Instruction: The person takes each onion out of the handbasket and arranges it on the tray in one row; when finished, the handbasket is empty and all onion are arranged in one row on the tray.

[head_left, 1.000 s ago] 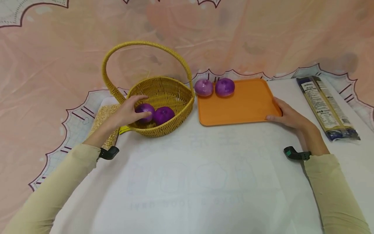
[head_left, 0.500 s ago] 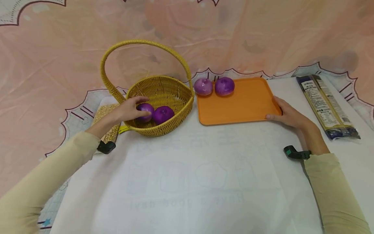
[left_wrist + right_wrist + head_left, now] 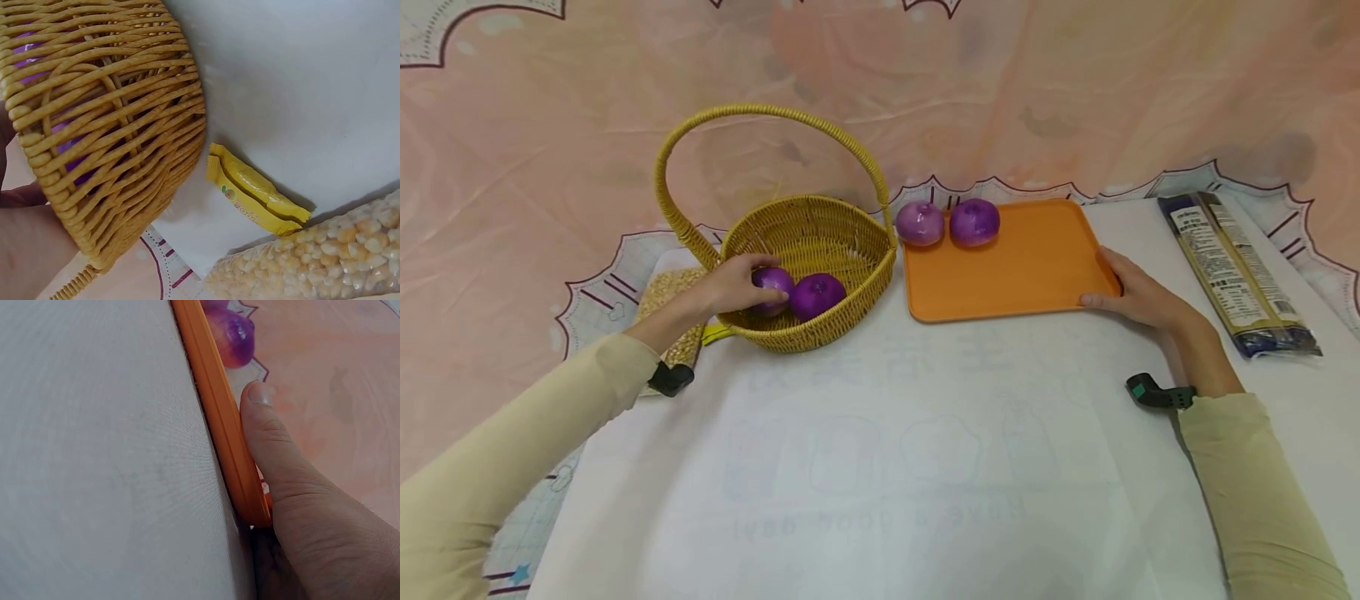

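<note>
In the head view my left hand point(image 3: 733, 285) reaches over the rim of a yellow wicker basket point(image 3: 808, 337). Its thumb and fingers grip a purple onion point(image 3: 772, 287) inside; a darker onion point(image 3: 817, 297) lies right beside that one. Wickerwork hides most of this hand point(image 3: 31, 244) in the left wrist view. My right hand point(image 3: 1142, 292) holds the right end of an orange tray point(image 3: 1022, 267), thumb at the near corner. The right wrist view shows the thumb point(image 3: 269, 425) along the tray's rim. A pale onion point(image 3: 920, 223) and a deeper purple onion point(image 3: 975, 222) sit at the tray's back left corner.
The basket's tall handle point(image 3: 767, 109) arches above it. Left of the basket lies a bag of corn kernels point(image 3: 337, 256), with small yellow packets point(image 3: 256, 194) nearby. A long printed package point(image 3: 1236, 275) lies at the right. A patterned cloth point(image 3: 1000, 100) hangs behind the white table point(image 3: 880, 467).
My left forearm has dropped lower and tilted, while the hand stays at the same onion in the basket. The right hand and tray look unchanged; the whole view shifts slightly.
</note>
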Motion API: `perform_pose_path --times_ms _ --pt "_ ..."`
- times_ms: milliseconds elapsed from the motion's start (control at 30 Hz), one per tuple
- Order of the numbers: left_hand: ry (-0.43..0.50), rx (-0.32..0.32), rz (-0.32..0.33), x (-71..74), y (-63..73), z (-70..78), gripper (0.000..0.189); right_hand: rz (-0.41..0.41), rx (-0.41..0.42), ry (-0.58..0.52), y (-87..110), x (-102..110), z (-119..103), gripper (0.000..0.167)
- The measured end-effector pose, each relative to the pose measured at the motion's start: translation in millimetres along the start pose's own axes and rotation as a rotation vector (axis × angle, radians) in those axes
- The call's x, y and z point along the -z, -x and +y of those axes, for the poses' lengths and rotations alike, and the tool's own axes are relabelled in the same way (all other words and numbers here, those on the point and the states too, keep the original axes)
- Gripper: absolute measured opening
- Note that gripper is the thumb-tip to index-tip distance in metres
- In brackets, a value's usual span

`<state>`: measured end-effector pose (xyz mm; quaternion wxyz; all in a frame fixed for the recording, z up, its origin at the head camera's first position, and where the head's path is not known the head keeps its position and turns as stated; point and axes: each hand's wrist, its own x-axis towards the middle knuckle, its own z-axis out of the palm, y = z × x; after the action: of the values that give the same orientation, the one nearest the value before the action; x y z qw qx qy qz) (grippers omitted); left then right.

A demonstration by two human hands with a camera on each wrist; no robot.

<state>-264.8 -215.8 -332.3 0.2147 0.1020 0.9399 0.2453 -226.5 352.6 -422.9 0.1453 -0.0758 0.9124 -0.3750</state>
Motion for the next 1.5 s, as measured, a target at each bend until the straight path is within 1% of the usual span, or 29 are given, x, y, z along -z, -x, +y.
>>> perform_pose_path --times_ms 100,233,400,633,867,1000,1200,1267,1333,1433,1500 --pt "-0.01 0.003 0.005 -0.3 -1.3 0.5 0.073 0.0 -0.005 0.008 -0.5 0 0 0.103" --pt "-0.042 -0.009 0.001 -0.8 -3.1 0.4 0.072 0.003 -0.009 0.014 -0.6 0 0 0.104" --pt "-0.063 -0.041 -0.008 -2.8 -3.2 -1.1 0.071 0.004 -0.007 0.009 0.0 0 1 0.103" --pt "-0.061 -0.092 -0.015 -6.9 -5.0 -1.9 0.067 0.004 -0.007 0.006 -0.3 -1 1 0.104" --pt "-0.049 -0.087 -0.018 -9.0 -5.4 -1.1 0.067 0.01 -0.001 0.008 -0.1 -1 1 0.103" --pt "-0.058 -0.078 -0.005 -8.8 -4.3 0.6 0.067 0.003 -0.01 0.005 -0.2 -1 1 0.104" --pt "-0.093 -0.066 0.07 -0.2 -0.3 4.3 0.067 0.002 -0.007 0.007 -0.7 0 0 0.104" --pt "-0.106 -0.089 0.086 4.3 1.6 6.5 0.066 0.006 -0.006 0.003 -0.8 0 0 0.104" --pt "-0.11 -0.123 0.081 9.2 3.5 8.9 0.066 0.008 -0.005 0.003 -0.8 -1 0 0.104" --pt "-0.093 -0.156 0.048 18.2 8.4 13.6 0.065 0.008 0.002 -0.004 -0.9 -1 1 0.104" --pt "-0.07 -0.159 0.019 25.3 12.9 17.0 0.065 0.006 0.006 -0.006 -1.1 -1 1 0.103"
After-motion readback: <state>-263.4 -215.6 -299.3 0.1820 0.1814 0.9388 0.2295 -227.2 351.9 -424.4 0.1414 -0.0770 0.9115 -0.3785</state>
